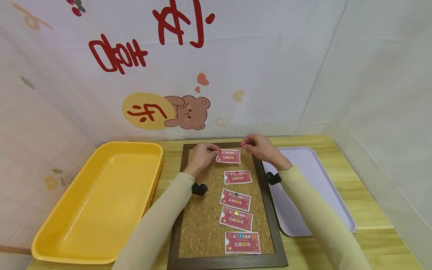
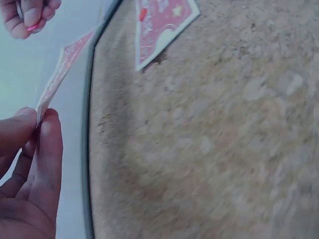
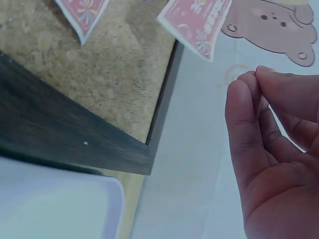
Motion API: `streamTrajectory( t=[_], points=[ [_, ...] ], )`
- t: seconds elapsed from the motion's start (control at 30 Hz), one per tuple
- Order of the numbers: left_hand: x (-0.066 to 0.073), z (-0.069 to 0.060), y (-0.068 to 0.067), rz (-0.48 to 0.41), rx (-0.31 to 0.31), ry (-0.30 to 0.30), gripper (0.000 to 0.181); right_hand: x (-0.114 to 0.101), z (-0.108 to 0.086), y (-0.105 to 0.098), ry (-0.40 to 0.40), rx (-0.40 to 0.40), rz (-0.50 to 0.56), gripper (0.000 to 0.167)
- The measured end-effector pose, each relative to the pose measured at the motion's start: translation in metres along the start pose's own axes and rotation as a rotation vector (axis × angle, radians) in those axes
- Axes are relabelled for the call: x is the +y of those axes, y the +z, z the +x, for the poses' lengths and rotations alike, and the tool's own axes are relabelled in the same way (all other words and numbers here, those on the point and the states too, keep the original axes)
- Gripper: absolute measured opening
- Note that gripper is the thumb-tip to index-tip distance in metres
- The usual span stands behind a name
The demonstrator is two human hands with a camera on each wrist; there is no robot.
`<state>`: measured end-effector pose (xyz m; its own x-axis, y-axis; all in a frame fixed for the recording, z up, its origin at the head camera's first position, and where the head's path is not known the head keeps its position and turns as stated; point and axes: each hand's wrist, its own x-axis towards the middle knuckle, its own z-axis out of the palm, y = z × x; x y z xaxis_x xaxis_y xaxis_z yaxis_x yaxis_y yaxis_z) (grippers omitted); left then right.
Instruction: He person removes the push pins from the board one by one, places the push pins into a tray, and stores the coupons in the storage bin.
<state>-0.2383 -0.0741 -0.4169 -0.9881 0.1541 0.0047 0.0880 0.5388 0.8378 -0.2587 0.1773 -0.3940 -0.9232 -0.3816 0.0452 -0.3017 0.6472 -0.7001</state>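
Observation:
My left hand point(image 1: 201, 156) pinches the left edge of a red-and-white paper coupon point(image 1: 228, 156) between thumb and fingers. In the left wrist view that coupon point(image 2: 65, 69) is seen nearly edge-on, raised off the corkboard point(image 1: 202, 225). To the right of it, over the board's top right corner, my right hand point(image 1: 261, 147) holds a small red push pin point(image 2: 33, 27) at its fingertips. The right wrist view hides the pin behind the fingers. Below, a column of similar coupons is fixed to the cork, the topmost coupon point(image 1: 238, 177) with a red pin.
A dark wooden frame point(image 1: 229, 262) borders the corkboard. On the left stands a deep yellow tray point(image 1: 101, 198); a shallow lilac tray point(image 1: 298, 159) lies on the right, partly under my right forearm. Behind the wooden table point(image 1: 366, 204) rises a decorated white wall point(image 1: 270, 75).

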Motion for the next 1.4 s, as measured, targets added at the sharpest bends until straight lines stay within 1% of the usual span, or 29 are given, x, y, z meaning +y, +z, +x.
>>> streamTrajectory(
  t=[0.07, 0.13, 0.27, 0.4, 0.53, 0.7, 0.83, 1.0, 1.13, 1.23, 1.4],
  points=[
    [0.001, -0.003, -0.006, -0.016, -0.017, 0.010, 0.015, 0.000, -0.002, -0.003, -0.003, 0.014, 0.002, 0.013],
    [0.003, -0.005, -0.013, -0.026, -0.021, 0.019, 0.015, 0.001, -0.005, -0.005, -0.014, 0.030, 0.000, 0.013],
    [0.006, -0.009, -0.028, -0.026, -0.007, 0.031, 0.014, 0.000, -0.011, -0.011, -0.030, 0.045, 0.009, 0.013],
    [0.009, -0.012, -0.040, -0.028, 0.001, 0.036, 0.014, 0.000, -0.018, -0.017, -0.031, 0.057, 0.015, 0.013],
    [0.012, -0.014, -0.046, -0.039, 0.002, 0.052, 0.014, 0.002, -0.025, -0.025, -0.023, 0.066, 0.019, 0.015],
    [0.014, -0.019, -0.054, -0.049, -0.014, 0.077, 0.015, 0.004, -0.032, -0.034, 0.000, 0.082, 0.015, 0.018],
    [0.017, -0.025, -0.061, -0.060, -0.020, 0.100, 0.016, 0.009, -0.037, -0.040, -0.008, 0.105, -0.010, 0.018],
    [0.019, -0.031, -0.071, -0.098, -0.017, 0.120, 0.015, 0.016, -0.045, -0.046, -0.012, 0.131, -0.013, 0.019],
    [0.019, -0.036, -0.081, -0.126, -0.022, 0.121, 0.015, 0.021, -0.051, -0.047, -0.006, 0.145, -0.019, 0.018],
    [0.019, -0.040, -0.091, -0.124, -0.024, 0.122, 0.016, 0.025, -0.056, -0.049, -0.006, 0.165, -0.026, 0.017],
    [0.014, -0.045, -0.106, -0.105, -0.012, 0.129, 0.017, 0.032, -0.062, -0.053, -0.006, 0.234, -0.027, 0.016]
  ],
)
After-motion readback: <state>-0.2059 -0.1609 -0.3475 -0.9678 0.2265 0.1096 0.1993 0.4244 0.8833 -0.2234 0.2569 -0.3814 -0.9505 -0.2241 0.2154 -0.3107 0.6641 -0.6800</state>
